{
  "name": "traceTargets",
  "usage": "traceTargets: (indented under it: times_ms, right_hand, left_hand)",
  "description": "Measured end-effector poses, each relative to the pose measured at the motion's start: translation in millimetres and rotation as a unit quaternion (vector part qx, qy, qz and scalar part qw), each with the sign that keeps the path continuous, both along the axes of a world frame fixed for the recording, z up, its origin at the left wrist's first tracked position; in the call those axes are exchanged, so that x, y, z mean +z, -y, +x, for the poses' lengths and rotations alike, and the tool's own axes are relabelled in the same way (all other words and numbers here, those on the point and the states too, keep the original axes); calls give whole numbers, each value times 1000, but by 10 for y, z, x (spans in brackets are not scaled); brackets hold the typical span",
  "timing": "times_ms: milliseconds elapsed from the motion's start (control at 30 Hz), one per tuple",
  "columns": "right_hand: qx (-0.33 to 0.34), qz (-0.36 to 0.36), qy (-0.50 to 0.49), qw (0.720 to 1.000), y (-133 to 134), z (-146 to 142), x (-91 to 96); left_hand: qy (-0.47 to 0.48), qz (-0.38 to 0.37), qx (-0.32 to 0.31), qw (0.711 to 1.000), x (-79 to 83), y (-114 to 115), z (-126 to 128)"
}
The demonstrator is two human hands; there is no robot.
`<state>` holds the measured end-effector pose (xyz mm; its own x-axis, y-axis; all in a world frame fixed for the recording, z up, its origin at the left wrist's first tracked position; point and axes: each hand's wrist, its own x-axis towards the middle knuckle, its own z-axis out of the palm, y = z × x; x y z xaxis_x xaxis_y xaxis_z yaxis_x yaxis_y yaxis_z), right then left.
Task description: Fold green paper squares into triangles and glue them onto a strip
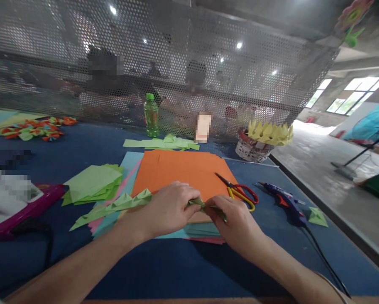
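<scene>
Both my hands pinch a green folded paper strip (126, 201) above a stack of coloured paper. My left hand (173, 207) has its fingers wrapped round the strip near its right part, and the pointed folds trail out to the left past my wrist. Close beside it, my right hand (232, 217) is closed on the strip's right end, mostly hidden by the fingers. Orange sheets (183, 166) top the stack, with blue and pink sheets below. Scissors (240, 192) with red and yellow handles lie on the stack's right edge, just beyond my right hand.
On the blue table (176, 274) are green paper pieces (92, 181) at left, a glue gun (284, 200) with its cord and a folded green piece (317, 216) at right. Behind stand a green bottle (151, 116), paper strips (160, 143), a basket (254, 147) and a perforated screen (176, 55).
</scene>
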<state>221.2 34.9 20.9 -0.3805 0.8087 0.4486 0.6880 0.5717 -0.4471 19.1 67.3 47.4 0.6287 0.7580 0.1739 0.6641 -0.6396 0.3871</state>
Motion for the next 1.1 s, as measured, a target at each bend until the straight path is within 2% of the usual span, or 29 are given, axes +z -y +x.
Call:
traceTargets:
  times_ms: [133,333,500,833,1100]
  right_hand:
    - [-1,-1,3,1000,8,-1,5]
    - [-7,-72,-37,997,-3,-12,39]
    - [-7,-101,-55,993,-34,-21,40]
    - [-33,-61,-35,997,29,-68,-20]
    - [-38,-116,-47,991,-27,-32,-40]
  left_hand:
    - [-10,26,1,1000,-3,34,15]
    - [-28,50,3,998,-3,6,2]
    - [-43,61,3,997,-25,5,15]
    - [-67,86,22,994,-33,107,108]
    - [-67,99,19,993,-82,36,119]
